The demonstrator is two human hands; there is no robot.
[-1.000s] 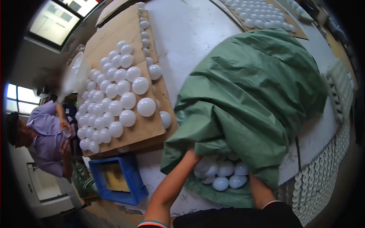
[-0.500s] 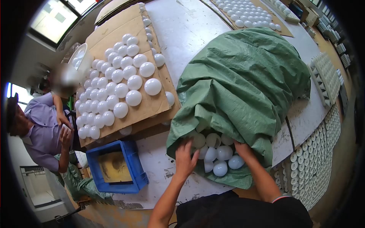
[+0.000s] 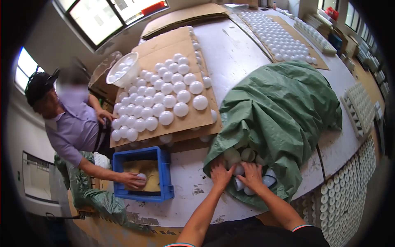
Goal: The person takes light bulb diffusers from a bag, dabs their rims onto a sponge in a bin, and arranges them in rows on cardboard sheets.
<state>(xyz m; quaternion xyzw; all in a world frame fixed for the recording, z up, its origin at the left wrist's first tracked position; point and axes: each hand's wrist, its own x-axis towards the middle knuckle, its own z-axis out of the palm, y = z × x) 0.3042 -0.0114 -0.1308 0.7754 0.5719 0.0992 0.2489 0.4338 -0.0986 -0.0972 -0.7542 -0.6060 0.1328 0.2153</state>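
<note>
Right hand [image 3: 252, 176] had shifted in from the right side of the sack [image 3: 279, 103] mouth, beside left hand [image 3: 221, 176]; both now lay on the near domes [image 3: 231, 156]. Fingers of both spread and slightly bent; whether either gripped a dome, could not tell. Domes: in the sack mouth, smooth, glossy, white, rounded; some showed hollow, cup-like. Sack: green, creased, woven-looking, bulging toward far right. Left: more domes in loose rows on flat brown cardboard [image 3: 160, 47]; co-worker's hand [image 3: 132, 180] had reached into the rigid blue crate [image 3: 166, 173].
</note>
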